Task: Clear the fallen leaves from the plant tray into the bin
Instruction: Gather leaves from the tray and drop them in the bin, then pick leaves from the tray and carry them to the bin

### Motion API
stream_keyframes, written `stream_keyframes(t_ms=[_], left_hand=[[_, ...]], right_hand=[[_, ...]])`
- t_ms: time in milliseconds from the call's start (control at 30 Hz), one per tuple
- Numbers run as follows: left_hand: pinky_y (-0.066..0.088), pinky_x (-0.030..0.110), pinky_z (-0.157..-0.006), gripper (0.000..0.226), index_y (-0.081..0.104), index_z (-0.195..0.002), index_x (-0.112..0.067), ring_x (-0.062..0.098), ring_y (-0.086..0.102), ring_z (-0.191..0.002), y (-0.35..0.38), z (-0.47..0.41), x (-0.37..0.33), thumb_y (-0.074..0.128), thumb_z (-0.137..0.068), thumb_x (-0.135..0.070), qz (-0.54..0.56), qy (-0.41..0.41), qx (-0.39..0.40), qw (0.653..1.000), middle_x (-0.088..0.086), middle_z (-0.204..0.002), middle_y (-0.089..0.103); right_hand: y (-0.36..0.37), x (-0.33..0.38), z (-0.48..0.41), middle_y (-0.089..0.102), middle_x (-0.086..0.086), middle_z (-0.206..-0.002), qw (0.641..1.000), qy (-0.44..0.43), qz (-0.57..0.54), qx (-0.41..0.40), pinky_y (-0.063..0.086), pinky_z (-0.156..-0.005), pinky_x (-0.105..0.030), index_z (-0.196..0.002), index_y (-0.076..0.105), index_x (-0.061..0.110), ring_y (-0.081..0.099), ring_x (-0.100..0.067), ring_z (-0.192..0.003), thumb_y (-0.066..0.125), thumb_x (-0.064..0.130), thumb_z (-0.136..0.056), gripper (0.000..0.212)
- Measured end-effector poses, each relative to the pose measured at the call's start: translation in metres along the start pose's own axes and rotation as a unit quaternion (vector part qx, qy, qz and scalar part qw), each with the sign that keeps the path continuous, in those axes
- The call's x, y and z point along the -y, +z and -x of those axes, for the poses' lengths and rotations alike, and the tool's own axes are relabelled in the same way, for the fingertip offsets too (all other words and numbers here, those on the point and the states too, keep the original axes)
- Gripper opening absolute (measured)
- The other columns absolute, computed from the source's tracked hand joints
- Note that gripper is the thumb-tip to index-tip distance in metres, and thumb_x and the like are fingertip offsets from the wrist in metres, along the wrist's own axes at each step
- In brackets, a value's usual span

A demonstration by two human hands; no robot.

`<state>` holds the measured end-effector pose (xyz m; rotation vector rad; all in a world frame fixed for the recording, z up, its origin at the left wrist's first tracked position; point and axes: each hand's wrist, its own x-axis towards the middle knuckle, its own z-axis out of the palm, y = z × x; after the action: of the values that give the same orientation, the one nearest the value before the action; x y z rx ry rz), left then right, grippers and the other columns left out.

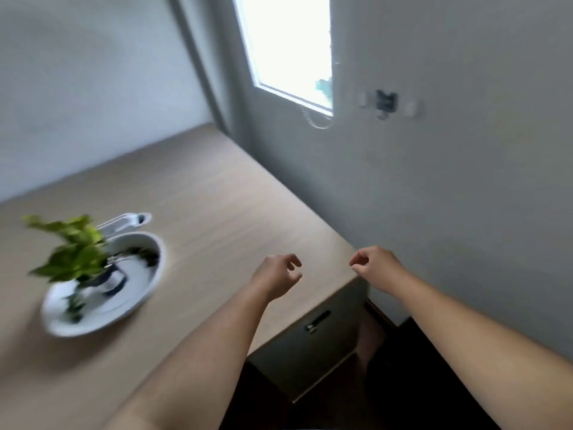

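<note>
Both hands are raised, fingers loosely curled, holding nothing: left hand [277,276] over the table [217,193], right hand [376,266] past its edge. Farther left, the tray [148,283] holds dark leaves [74,305]. No bin visible. Probable step: approach; next, reach left and pinch leaves.

Bare tabletop [217,212] lies open beside the plant tray [148,293]; wall [434,197] bounds the right.

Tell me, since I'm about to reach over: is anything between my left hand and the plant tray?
Nothing visible. Bare wooden tabletop lies between the left hand and the white plant tray. Inside the tray, the green plant overhangs some of the dark leaves. No bin is in view.
</note>
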<state>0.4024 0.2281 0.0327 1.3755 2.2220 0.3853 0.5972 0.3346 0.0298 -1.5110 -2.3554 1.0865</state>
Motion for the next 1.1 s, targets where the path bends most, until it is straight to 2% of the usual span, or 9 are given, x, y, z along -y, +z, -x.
stream_keyframes(t_ms=[233, 367, 467, 600, 800, 900, 967, 1033, 1100], left_hand=[[0.052, 0.026, -0.088, 0.020, 0.069, -0.100, -0.019, 0.019, 0.066, -0.097, -0.073, 0.095, 0.171, 0.059, -0.083, -0.024, 0.054, -0.200, -0.116, 0.971, 0.001, -0.103, 0.072], [0.047, 0.029, -0.095, 0.025, 0.065, -0.107, -0.015, 0.023, 0.059, -0.107, -0.099, 0.134, 0.258, 0.062, -0.083, -0.021, 0.067, -0.259, -0.148, 0.952, 0.007, -0.114, 0.064], [0.035, 0.025, -0.102, 0.040, 0.057, -0.122, -0.010, 0.024, 0.047, -0.123, -0.122, 0.150, 0.315, 0.063, -0.084, -0.019, 0.041, -0.267, -0.153, 0.951, 0.010, -0.130, 0.051], [0.027, 0.025, -0.109, 0.052, 0.049, -0.132, -0.010, 0.025, 0.037, -0.132, -0.150, 0.162, 0.389, 0.064, -0.083, -0.018, -0.003, -0.266, -0.124, 0.956, 0.008, -0.140, 0.043], [0.024, 0.032, -0.113, 0.057, 0.046, -0.138, -0.022, 0.020, 0.029, -0.141, -0.172, 0.154, 0.445, 0.062, -0.083, -0.018, -0.093, -0.219, -0.051, 0.970, -0.002, -0.150, 0.037], [0.021, 0.039, -0.115, 0.047, 0.054, -0.131, -0.027, 0.018, 0.031, -0.141, -0.173, 0.140, 0.450, 0.059, -0.086, -0.018, -0.115, -0.203, -0.032, 0.972, -0.005, -0.145, 0.046], [0.020, 0.038, -0.115, 0.036, 0.062, -0.123, -0.026, 0.018, 0.043, -0.133, -0.171, 0.132, 0.447, 0.057, -0.087, -0.018, -0.112, -0.198, -0.042, 0.973, -0.004, -0.134, 0.057], [0.027, 0.034, -0.110, 0.031, 0.065, -0.118, -0.026, 0.018, 0.052, -0.123, -0.166, 0.125, 0.440, 0.057, -0.088, -0.022, -0.117, -0.175, -0.046, 0.977, -0.005, -0.126, 0.064], [0.034, 0.031, -0.103, 0.030, 0.067, -0.116, -0.027, 0.018, 0.055, -0.118, -0.157, 0.118, 0.433, 0.061, -0.086, -0.027, -0.114, -0.139, -0.047, 0.983, -0.006, -0.121, 0.066]], right_hand=[[0.104, 0.157, -0.009, 0.069, -0.003, -0.091, 0.981, -0.161, 0.037, 0.102, 0.044, -0.072, -0.022, -0.092, 0.074, 0.013, 0.061, -0.018, -0.083, 0.059, 0.014, -0.085, 0.016], [0.178, 0.226, -0.010, 0.069, 0.001, -0.080, 0.963, -0.211, 0.080, 0.149, 0.055, -0.076, -0.031, -0.086, 0.074, 0.017, 0.064, -0.018, -0.081, 0.060, 0.014, -0.082, 0.015], [0.228, 0.273, -0.014, 0.073, 0.000, -0.095, 0.949, -0.238, 0.133, 0.157, 0.055, -0.083, -0.033, -0.095, 0.072, 0.020, 0.065, -0.021, -0.094, 0.059, 0.017, -0.082, 0.019], [0.293, 0.328, -0.019, 0.065, -0.001, -0.120, 0.918, -0.294, 0.205, 0.171, 0.051, -0.090, -0.034, -0.115, 0.064, 0.022, 0.059, -0.023, -0.110, 0.061, 0.019, -0.082, 0.033], [0.352, 0.362, -0.017, 0.060, 0.000, -0.127, 0.868, -0.344, 0.279, 0.227, 0.047, -0.097, -0.035, -0.124, 0.058, 0.025, 0.055, -0.023, -0.117, 0.059, 0.017, -0.083, 0.042], [0.361, 0.360, -0.025, 0.065, -0.001, -0.116, 0.858, -0.334, 0.303, 0.245, 0.048, -0.088, -0.032, -0.114, 0.063, 0.027, 0.059, -0.024, -0.108, 0.057, 0.014, -0.082, 0.034], [0.356, 0.361, -0.034, 0.067, -0.002, -0.112, 0.856, -0.319, 0.321, 0.251, 0.049, -0.085, -0.031, -0.111, 0.065, 0.028, 0.060, -0.023, -0.105, 0.061, 0.015, -0.082, 0.032], [0.345, 0.362, -0.043, 0.067, -0.002, -0.114, 0.854, -0.307, 0.358, 0.220, 0.048, -0.089, -0.031, -0.112, 0.065, 0.030, 0.060, -0.024, -0.107, 0.060, 0.013, -0.084, 0.033], [0.334, 0.361, -0.052, 0.067, -0.002, -0.115, 0.842, -0.309, 0.420, 0.140, 0.040, -0.103, -0.034, -0.112, 0.065, 0.029, 0.056, -0.025, -0.113, 0.050, 0.007, -0.086, 0.037]])
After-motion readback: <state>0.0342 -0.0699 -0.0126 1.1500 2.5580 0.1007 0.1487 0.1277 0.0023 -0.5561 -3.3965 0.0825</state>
